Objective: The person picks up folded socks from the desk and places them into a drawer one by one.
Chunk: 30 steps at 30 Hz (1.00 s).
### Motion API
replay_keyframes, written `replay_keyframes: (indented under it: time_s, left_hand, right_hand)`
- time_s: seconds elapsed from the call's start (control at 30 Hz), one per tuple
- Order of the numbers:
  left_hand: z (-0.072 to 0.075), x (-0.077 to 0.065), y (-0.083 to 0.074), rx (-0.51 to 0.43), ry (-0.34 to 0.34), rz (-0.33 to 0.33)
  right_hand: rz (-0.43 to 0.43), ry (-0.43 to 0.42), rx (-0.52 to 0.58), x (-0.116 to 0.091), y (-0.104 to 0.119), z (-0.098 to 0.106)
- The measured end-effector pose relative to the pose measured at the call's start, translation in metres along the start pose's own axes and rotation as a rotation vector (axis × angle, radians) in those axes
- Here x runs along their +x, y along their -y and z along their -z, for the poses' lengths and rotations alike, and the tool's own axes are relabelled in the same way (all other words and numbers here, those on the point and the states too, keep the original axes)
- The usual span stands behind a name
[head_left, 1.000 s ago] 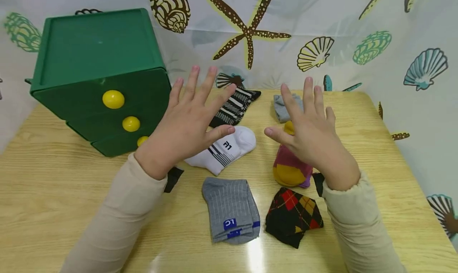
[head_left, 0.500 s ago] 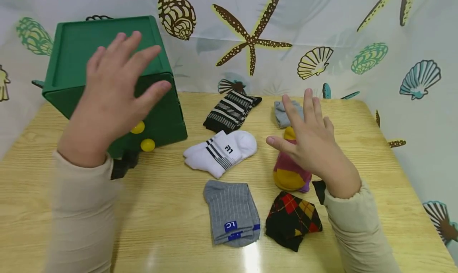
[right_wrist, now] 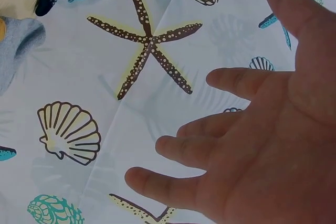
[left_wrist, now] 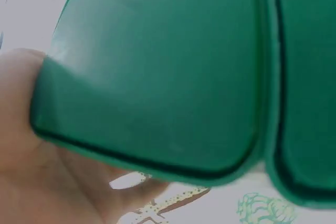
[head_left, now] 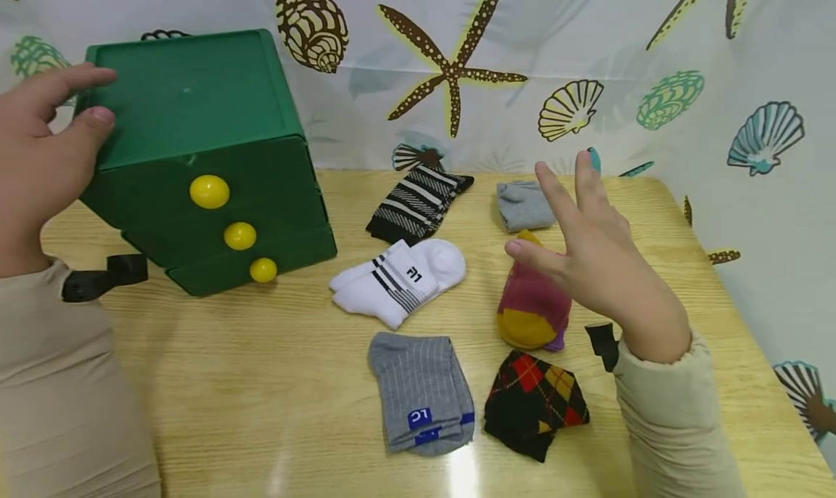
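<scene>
In the head view my left hand [head_left: 42, 142] is at the upper left edge of a green drawer box [head_left: 189, 95], thumb and fingertips overlapping its top. The left wrist view shows the box's green side panel [left_wrist: 157, 77] up close, partly hiding that hand. My right hand [head_left: 604, 258] hovers with fingers spread and holds nothing. Below it is a maroon and yellow sock bundle [head_left: 532, 302], partly covered by the thumb. Behind that lies a folded light grey sock pair [head_left: 522, 206]. The right wrist view shows the right palm and spread fingers against the patterned cloth.
Striped black socks [head_left: 418, 204], white socks [head_left: 398, 280], grey socks [head_left: 424, 393] and argyle socks [head_left: 538, 403] lie folded on the wooden table [head_left: 261, 382]. Yellow knobs [head_left: 209, 192] stick out from the drawers. A shell-patterned cloth [head_left: 366, 19] hangs behind.
My left hand has moved from above the white socks, across the drawer box, to its left side. My right hand has shifted slightly right, fingers still spread. The socks lie as before.
</scene>
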<state>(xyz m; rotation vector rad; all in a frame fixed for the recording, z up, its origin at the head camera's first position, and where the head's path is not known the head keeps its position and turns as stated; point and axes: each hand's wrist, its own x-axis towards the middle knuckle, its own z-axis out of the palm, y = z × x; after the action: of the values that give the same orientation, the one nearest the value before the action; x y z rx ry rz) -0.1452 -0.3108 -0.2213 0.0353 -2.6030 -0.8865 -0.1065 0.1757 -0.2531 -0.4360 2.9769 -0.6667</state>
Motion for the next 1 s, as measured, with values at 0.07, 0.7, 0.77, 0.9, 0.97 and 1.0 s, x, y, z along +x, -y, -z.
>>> replay_keyframes:
  time_s: [0.07, 0.7, 0.77, 0.9, 0.97, 1.0]
  left_hand:
    - [0.001, 0.001, 0.006, -0.076, 0.059, 0.022]
    - [0.0, 0.015, 0.04, -0.511, 0.305, 0.072]
    - [0.0, 0.016, 0.039, -0.506, 0.304, 0.073]
    - [0.002, 0.017, 0.038, -0.482, 0.289, 0.084]
    - [0.003, 0.016, 0.037, -0.479, 0.286, 0.096]
    - [0.004, 0.016, 0.037, -0.478, 0.283, 0.099]
  right_hand:
    - [-0.003, 0.003, 0.012, 0.0, 0.0, 0.002]
    - [0.024, -0.029, 0.098, -0.008, 0.009, 0.011]
    - [0.073, -0.056, 0.131, -0.006, 0.014, 0.01]
    - [0.166, -0.11, 0.184, 0.0, 0.031, 0.004]
    - [0.199, -0.134, 0.188, 0.004, 0.041, 0.003]
    - [0.211, -0.141, 0.191, 0.007, 0.046, 0.003]
